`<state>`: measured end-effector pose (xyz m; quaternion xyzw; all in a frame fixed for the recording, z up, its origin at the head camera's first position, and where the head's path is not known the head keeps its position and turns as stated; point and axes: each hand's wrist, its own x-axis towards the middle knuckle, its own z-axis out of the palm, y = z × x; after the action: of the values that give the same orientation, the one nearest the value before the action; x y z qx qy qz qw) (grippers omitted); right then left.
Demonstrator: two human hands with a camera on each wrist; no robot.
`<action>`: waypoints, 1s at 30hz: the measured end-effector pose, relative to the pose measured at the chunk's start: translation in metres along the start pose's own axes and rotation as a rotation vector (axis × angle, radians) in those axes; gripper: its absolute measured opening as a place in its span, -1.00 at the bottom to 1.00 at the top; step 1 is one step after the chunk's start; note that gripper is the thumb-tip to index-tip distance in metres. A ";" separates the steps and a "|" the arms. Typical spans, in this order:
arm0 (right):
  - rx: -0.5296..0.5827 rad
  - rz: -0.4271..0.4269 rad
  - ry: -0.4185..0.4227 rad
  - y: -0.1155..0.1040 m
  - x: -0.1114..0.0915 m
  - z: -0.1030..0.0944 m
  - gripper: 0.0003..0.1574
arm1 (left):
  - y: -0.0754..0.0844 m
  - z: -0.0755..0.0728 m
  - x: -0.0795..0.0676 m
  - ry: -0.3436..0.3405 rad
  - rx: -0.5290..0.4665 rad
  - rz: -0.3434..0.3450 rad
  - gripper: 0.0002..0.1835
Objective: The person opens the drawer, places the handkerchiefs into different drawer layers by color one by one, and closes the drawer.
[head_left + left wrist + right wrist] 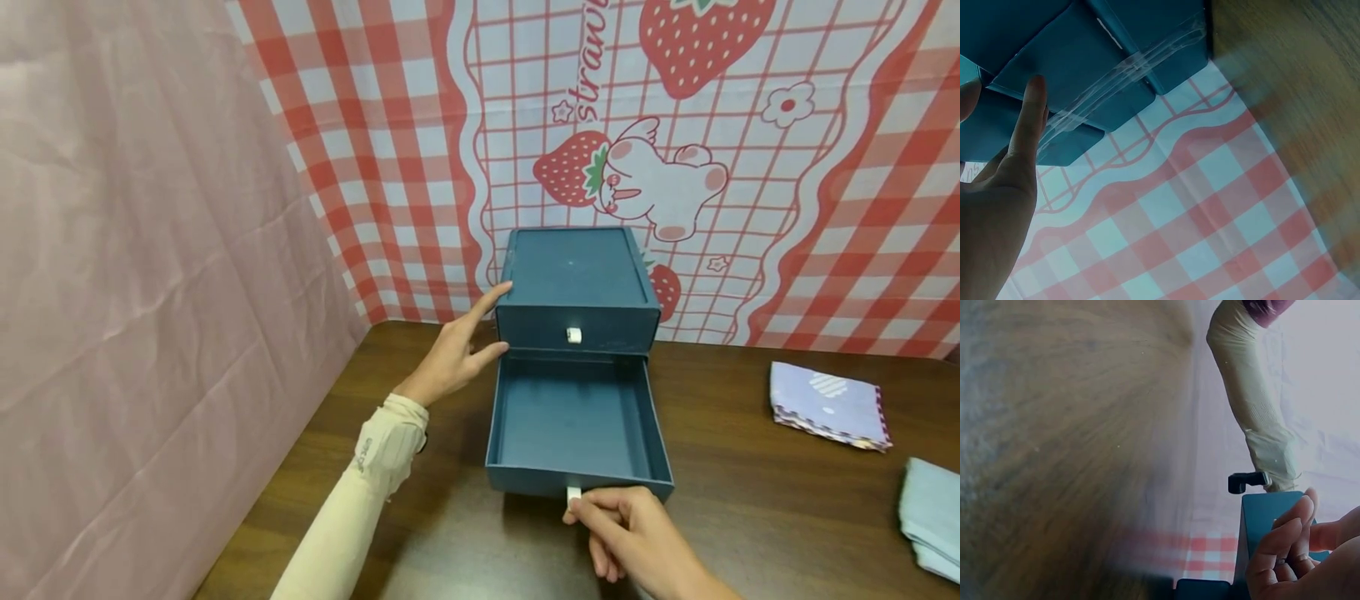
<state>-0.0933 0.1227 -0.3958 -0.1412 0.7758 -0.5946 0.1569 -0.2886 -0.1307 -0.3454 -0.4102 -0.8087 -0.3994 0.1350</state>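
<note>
A dark blue two-drawer box (577, 265) stands on the table against the cloth. Its upper drawer (536, 329) is closed and has a white knob (573, 335). Pulled out toward me, the lower drawer (577, 417) shows a bare inside. My right hand (637, 533) pinches the white knob (574, 494) of that drawer between thumb and fingers. With fingers extended, my left hand (453, 354) touches the left side of the box. In the left wrist view, clear tape (1129, 67) runs across the box's side, near the left hand (1016, 159).
A folded lilac cloth (828, 404) lies on the wooden table (750, 500) to the right, with a folded pale blue cloth (933, 512) nearer the edge. Behind hangs a red-checked strawberry cloth (405, 167); a pink curtain (150, 292) hangs at the left.
</note>
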 end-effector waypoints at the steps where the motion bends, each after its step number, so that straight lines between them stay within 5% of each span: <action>1: -0.002 0.008 0.003 0.000 0.000 0.000 -0.50 | 0.000 0.000 0.001 0.002 -0.003 0.004 -0.13; 8: 0.003 0.066 -0.002 0.003 -0.004 -0.003 -0.47 | 0.002 0.002 0.003 -0.003 -0.012 -0.001 -0.12; 21: 0.057 0.005 -0.049 0.015 -0.007 0.000 -0.46 | 0.000 0.004 -0.004 0.034 -0.018 -0.004 -0.12; 30: 0.043 -0.051 -0.194 0.031 -0.023 -0.031 -0.63 | 0.013 0.003 0.000 0.035 -0.037 0.010 -0.15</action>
<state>-0.0858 0.1671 -0.4164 -0.2142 0.7402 -0.5985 0.2193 -0.2779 -0.1243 -0.3405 -0.4097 -0.7966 -0.4206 0.1435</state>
